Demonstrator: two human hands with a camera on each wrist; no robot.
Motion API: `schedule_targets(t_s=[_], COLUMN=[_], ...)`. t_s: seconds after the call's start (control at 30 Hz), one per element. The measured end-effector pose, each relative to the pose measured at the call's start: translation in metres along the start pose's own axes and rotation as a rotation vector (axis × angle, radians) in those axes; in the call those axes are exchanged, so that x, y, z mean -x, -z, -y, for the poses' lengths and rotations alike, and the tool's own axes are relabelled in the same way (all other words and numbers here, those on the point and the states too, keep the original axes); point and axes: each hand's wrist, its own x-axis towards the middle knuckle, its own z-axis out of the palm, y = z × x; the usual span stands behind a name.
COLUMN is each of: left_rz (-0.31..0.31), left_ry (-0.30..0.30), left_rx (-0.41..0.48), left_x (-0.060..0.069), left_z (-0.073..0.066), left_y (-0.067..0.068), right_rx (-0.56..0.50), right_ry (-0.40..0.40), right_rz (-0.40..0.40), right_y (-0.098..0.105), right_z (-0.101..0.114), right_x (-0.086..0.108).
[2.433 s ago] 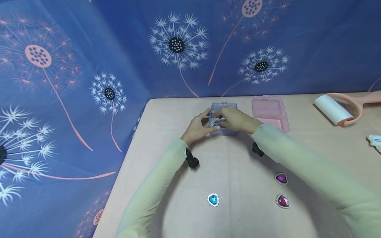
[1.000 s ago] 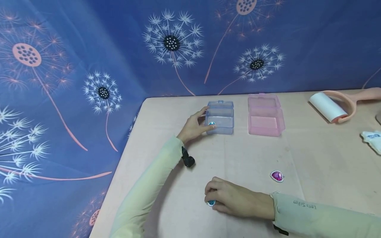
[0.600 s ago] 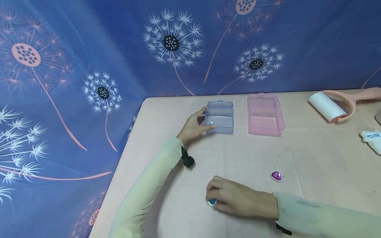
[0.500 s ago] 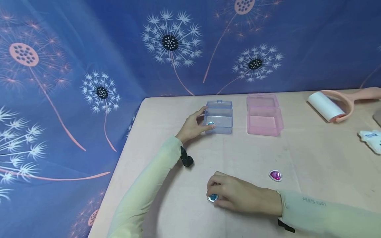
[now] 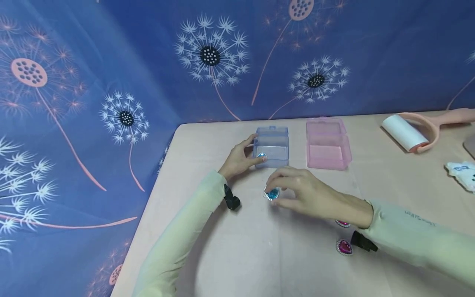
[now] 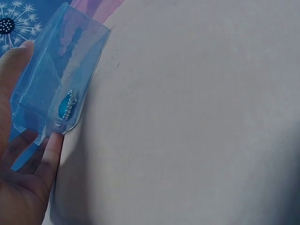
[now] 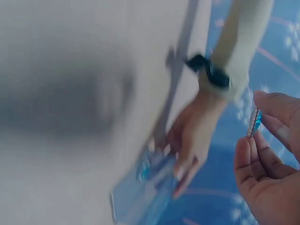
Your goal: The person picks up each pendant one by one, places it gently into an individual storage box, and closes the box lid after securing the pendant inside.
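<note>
My right hand [image 5: 308,192] pinches a blue heart-shaped gem [image 5: 272,194] with a silvery beaded rim, above the table in front of the blue box. In the right wrist view this held gem [image 7: 255,123] shows edge-on between thumb and fingers. My left hand [image 5: 239,160] grips the left side of a clear blue plastic box [image 5: 276,163] whose lid stands raised at the back. Inside that box, by my left thumb, lies another blue gem [image 5: 262,155], which the left wrist view shows through the wall, leaning at one end [image 6: 65,105].
Right of the blue box stands an opened pink plastic box [image 5: 328,159]. A pink gem [image 5: 344,247] lies by my right wrist; a second [image 5: 343,224] is partly hidden under the forearm. Farther right are a lint roller [image 5: 406,133] and a white packet [image 5: 462,175].
My right hand went from the blue box to the gem on the near table, took hold of it, lifted it and brought it back towards the box. The left hand stays on the box.
</note>
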Motion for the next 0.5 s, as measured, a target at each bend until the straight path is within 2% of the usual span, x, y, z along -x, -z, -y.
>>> schedule_targets(t_s=[0.1,0.23,0.5], left_rz=[0.004,0.003,0.0], left_ry=[0.011,0.017,0.002], left_rx=[-0.003,-0.013,0.003], left_x=[0.002,0.003,0.001], left_z=[-0.001,-0.001,0.0], left_y=[0.0,-0.001,0.0], right_rx=[0.029,0.079,0.098], right_ry=[-0.044,-0.119,-0.276], right_rz=[-0.053,-0.077,-0.001], right_y=[0.012,0.022,0.024], right_z=[-0.013,-0.036,-0.081], right_x=[-0.011,-0.027,-0.053])
